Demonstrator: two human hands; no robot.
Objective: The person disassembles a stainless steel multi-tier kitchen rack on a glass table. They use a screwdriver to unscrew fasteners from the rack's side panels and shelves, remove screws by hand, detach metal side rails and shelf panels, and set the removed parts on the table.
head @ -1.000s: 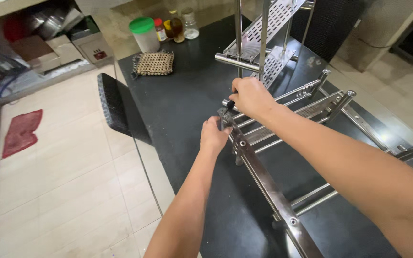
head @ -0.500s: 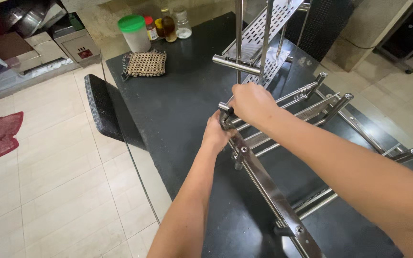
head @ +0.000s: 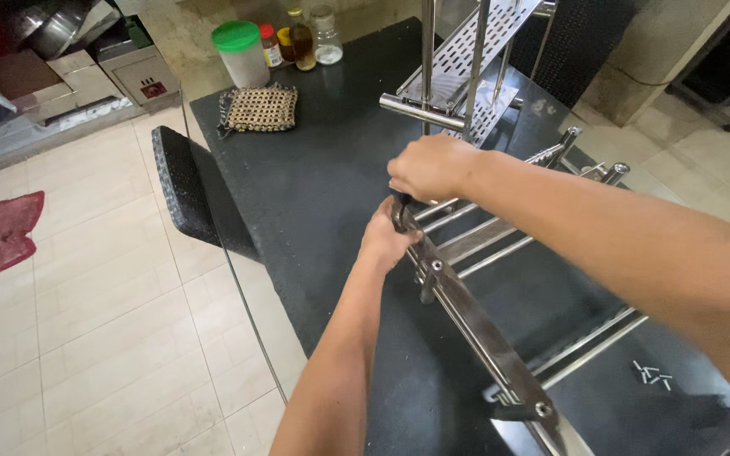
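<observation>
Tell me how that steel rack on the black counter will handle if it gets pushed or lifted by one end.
The steel rack looks stiff: flat side bar and straight rods, so it should move as one piece. Polished metal on the smooth black counter probably slides easily. It reaches toward the counter edge, so a push may tip it off. Left hand and right hand grip one end.

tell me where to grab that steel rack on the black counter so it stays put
Probably the flat side bar of the steel rack, from the counter-edge side: it is broad and lies open there. The left hand and right hand already meet at its far end.
</observation>
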